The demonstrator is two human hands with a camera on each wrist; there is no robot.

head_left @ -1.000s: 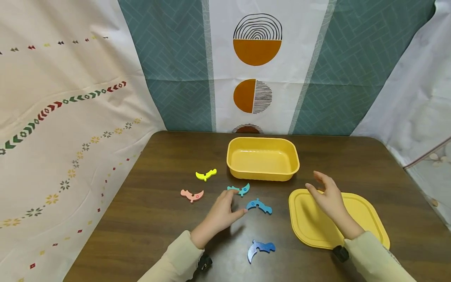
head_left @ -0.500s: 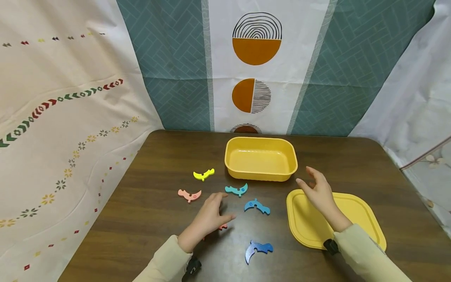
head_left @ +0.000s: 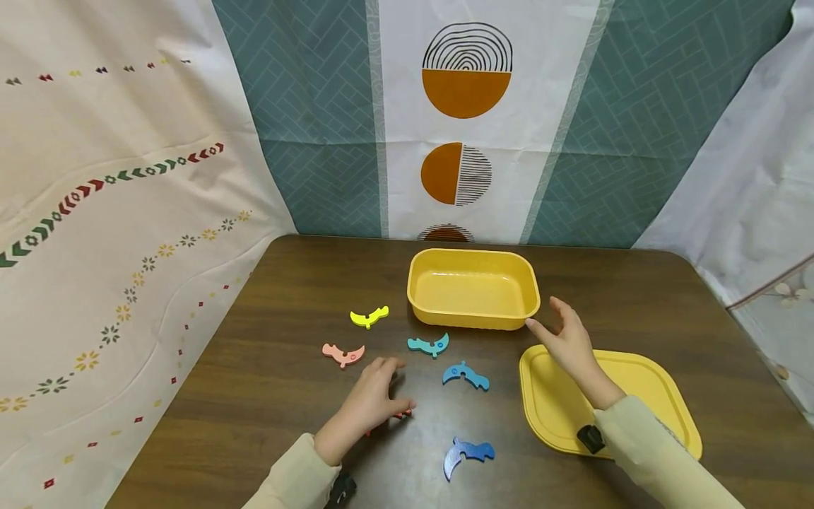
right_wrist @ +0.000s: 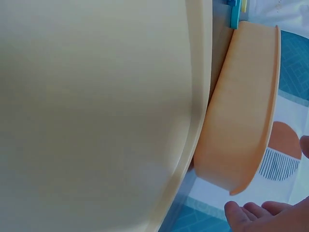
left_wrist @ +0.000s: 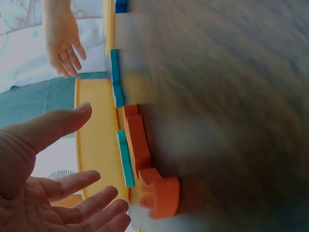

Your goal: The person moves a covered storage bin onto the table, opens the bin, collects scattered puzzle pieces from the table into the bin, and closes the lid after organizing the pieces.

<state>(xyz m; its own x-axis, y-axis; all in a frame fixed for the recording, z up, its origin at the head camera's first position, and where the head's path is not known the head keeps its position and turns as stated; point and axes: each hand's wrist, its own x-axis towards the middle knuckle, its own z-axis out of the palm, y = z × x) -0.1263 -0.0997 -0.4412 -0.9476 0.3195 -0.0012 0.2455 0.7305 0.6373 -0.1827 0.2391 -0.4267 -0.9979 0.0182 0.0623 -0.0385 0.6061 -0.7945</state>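
My left hand point(head_left: 369, 401) hovers over a red-orange curved, knife-shaped piece point(left_wrist: 137, 140), thumb and fingers spread, holding nothing. In the head view the hand hides most of that piece. Beyond the fingers lie a teal piece point(head_left: 429, 345) and a light blue one point(head_left: 466, 375) of similar shape. A dark blue piece point(head_left: 467, 452) is to the hand's right. My right hand point(head_left: 568, 350) is held above the yellow lid point(head_left: 642, 403), its thumb close to the front right corner of the yellow bin point(head_left: 470, 319); whether they touch I cannot tell. Its fingers are loosely bent around nothing.
A pink piece point(head_left: 344, 355) and a bright yellow piece point(head_left: 369, 317) lie on the brown table point(head_left: 254, 396), left of the bin. Patterned cloths point(head_left: 331, 127) hang behind the table and along its sides.
My left hand has drawn back leftward from the teal and light blue pieces to above the red-orange one. My right hand has shifted left toward the bin's corner.
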